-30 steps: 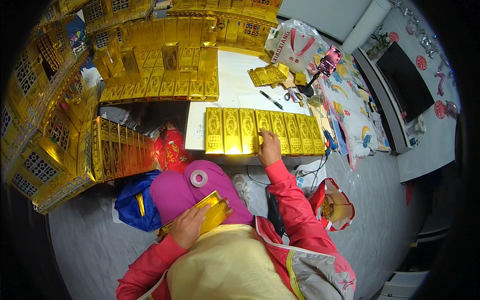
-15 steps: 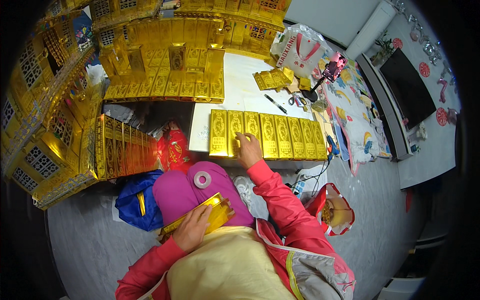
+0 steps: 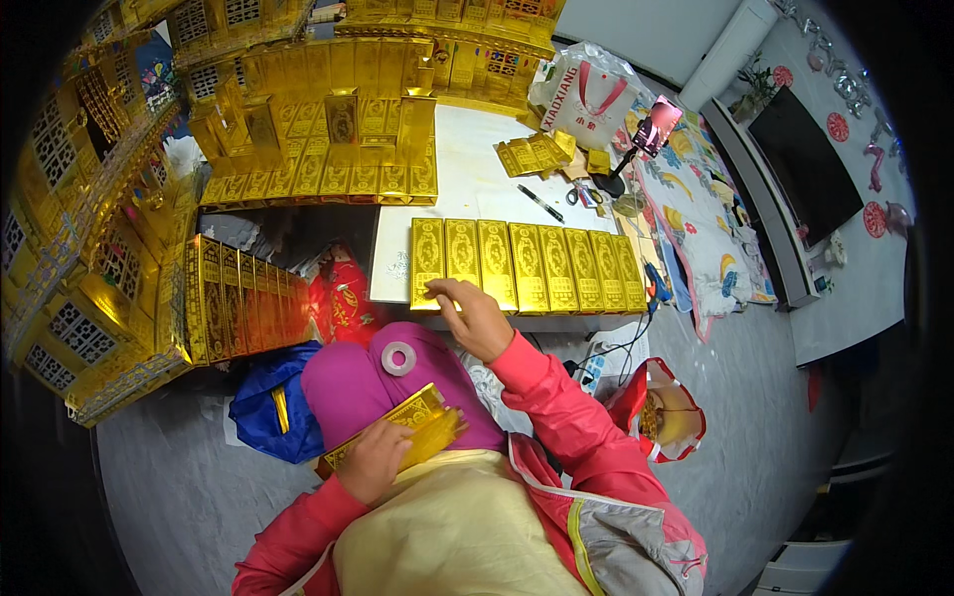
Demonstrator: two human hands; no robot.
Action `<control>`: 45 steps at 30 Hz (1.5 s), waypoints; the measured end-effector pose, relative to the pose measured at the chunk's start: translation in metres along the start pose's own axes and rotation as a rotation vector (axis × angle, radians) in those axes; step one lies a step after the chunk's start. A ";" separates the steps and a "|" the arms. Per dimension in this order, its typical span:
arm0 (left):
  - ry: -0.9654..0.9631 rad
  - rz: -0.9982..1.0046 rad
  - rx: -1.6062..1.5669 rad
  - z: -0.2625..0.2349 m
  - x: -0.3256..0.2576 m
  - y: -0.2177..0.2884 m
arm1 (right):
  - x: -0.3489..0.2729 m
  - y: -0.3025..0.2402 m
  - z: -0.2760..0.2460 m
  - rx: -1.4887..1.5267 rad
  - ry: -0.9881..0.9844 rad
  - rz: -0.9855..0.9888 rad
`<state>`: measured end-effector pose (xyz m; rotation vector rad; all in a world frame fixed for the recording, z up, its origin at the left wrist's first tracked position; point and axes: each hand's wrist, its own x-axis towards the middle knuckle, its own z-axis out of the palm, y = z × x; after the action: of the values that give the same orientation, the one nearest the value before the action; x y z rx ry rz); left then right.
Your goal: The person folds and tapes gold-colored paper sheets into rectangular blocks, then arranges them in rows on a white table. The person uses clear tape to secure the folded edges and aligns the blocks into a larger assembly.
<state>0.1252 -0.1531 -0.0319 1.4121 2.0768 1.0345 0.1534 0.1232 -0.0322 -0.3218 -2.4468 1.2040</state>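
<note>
Head view: on a lap in purple cloth trousers (image 3: 338,377), one long, patterned, gold foil-card box (image 3: 399,415), tilted, with loose, blurred flaps at the upper right end. Left hand (image 3: 374,463) gripping that box, fingers bent over it, thumb hidden. Right hand (image 3: 473,322) empty, fingers loosely parted at the near left corner of a white flat-topped table (image 3: 462,164), over the near end of the leftmost box there; contact impossible to confirm. Along the near edge, a side-by-side row of eight gold oblong boxes (image 3: 529,268).

Step in hand, judging by pose: probably a check at the left end of the row, with another box steadied on the lap. Next move likely to call for a steady left grip and a light right touch, to avoid creasing thin foil card.

Farther out: a white ring-shaped tape roll (image 3: 385,360) near the knees; a slim black pen (image 3: 541,203) beyond the row; a pink-screened phone on a black stand (image 3: 659,124) past the right edge.
</note>
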 end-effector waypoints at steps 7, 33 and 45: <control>0.310 -0.235 -0.483 -0.030 0.029 0.006 | -0.017 -0.046 -0.012 0.415 -0.250 0.017; -0.510 -0.471 -1.636 -0.033 0.062 0.008 | -0.028 -0.059 -0.011 0.118 0.290 -0.118; -0.686 -0.650 -1.369 -0.010 0.052 0.020 | -0.101 -0.072 -0.098 0.204 0.100 0.111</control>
<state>0.1096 -0.1043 -0.0074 0.2400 0.7744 1.0553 0.2853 0.1112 0.0545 -0.4514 -2.2241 1.4348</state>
